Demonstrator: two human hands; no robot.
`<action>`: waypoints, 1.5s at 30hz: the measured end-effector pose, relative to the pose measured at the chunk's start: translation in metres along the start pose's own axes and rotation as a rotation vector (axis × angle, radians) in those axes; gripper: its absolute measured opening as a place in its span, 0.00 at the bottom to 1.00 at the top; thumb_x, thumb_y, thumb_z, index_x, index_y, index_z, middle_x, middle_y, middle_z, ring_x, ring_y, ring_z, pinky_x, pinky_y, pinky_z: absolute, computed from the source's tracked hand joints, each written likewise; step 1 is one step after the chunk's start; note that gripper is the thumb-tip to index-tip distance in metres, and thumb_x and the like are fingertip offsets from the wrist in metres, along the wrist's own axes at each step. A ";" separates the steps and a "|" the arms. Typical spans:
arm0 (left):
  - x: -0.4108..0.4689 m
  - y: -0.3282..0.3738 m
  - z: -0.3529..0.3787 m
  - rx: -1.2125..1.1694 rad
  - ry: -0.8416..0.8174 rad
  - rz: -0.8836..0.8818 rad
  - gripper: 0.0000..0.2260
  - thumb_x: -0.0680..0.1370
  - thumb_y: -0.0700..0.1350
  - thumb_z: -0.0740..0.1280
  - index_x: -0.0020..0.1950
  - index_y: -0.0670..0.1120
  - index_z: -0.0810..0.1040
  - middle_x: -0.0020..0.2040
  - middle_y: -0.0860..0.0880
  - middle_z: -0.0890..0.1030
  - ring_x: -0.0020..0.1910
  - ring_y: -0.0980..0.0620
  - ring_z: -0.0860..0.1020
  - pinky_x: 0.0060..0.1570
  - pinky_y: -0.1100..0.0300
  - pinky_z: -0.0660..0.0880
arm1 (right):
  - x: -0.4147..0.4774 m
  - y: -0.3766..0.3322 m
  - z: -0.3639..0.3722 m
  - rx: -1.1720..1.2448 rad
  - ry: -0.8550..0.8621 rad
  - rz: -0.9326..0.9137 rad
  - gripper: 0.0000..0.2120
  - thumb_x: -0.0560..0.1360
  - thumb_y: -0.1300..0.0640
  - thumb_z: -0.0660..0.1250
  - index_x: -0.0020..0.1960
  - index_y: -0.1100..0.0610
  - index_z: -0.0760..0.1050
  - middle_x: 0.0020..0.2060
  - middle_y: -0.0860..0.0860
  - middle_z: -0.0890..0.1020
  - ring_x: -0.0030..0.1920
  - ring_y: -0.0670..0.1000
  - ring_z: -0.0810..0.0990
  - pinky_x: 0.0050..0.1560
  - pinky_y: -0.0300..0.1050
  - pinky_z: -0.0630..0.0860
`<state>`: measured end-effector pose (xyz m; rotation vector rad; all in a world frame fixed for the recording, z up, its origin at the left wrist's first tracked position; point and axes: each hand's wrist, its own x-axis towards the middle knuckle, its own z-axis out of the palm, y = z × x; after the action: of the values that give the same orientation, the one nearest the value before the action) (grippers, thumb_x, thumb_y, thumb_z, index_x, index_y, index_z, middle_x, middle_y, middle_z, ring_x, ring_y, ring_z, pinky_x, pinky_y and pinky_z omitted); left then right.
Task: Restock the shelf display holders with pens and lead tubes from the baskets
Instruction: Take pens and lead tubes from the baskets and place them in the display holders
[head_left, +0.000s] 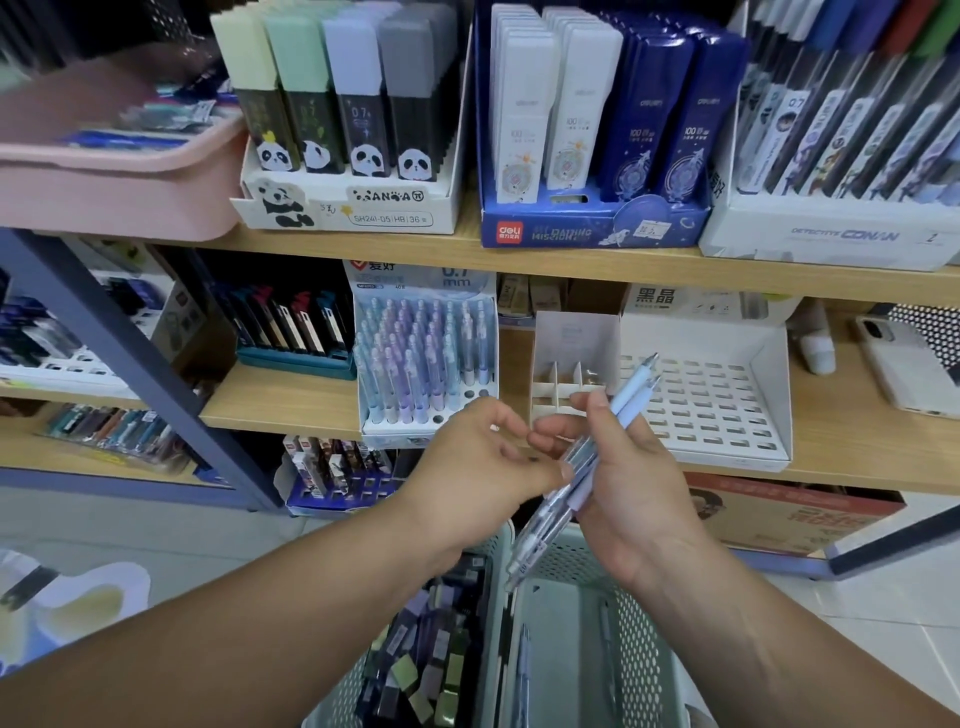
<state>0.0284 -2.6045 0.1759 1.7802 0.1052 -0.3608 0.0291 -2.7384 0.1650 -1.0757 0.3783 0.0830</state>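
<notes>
Hands close together: R hand (641, 501) grips pens (629, 394), L hand (467, 478) loosely open beside them.

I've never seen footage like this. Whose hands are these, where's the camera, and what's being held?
No machine here: a person wears a camera on the head, so this one picture looks down at their own hands. The right hand holds a bundle of pens; the left hand reaches to it, though whether it grips is unclear. On the wooden shelf stand a nearly full pen holder and an empty white holder. Below are two baskets, one with small tubes.
</notes>
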 end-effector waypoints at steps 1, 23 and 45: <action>0.000 0.000 0.000 -0.040 0.003 -0.031 0.16 0.70 0.42 0.80 0.51 0.45 0.75 0.33 0.49 0.82 0.28 0.60 0.78 0.31 0.68 0.72 | 0.000 0.001 0.001 0.010 0.003 0.000 0.12 0.83 0.49 0.62 0.57 0.57 0.77 0.43 0.58 0.87 0.47 0.57 0.87 0.48 0.58 0.83; 0.009 -0.001 -0.019 -0.199 0.066 0.007 0.07 0.78 0.40 0.72 0.41 0.49 0.85 0.32 0.44 0.82 0.24 0.49 0.76 0.22 0.61 0.69 | 0.015 -0.013 -0.011 -0.195 0.175 0.050 0.12 0.83 0.46 0.63 0.51 0.54 0.77 0.24 0.48 0.71 0.23 0.47 0.68 0.22 0.42 0.67; 0.036 0.011 -0.096 0.141 0.547 0.377 0.06 0.71 0.41 0.79 0.40 0.45 0.83 0.32 0.47 0.83 0.32 0.48 0.85 0.38 0.50 0.83 | 0.016 0.000 -0.012 -0.265 -0.033 0.068 0.06 0.80 0.53 0.69 0.56 0.53 0.80 0.26 0.48 0.66 0.25 0.47 0.64 0.21 0.40 0.62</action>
<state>0.0831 -2.5187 0.1941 1.9500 0.1280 0.4036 0.0409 -2.7505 0.1550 -1.3212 0.3812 0.2155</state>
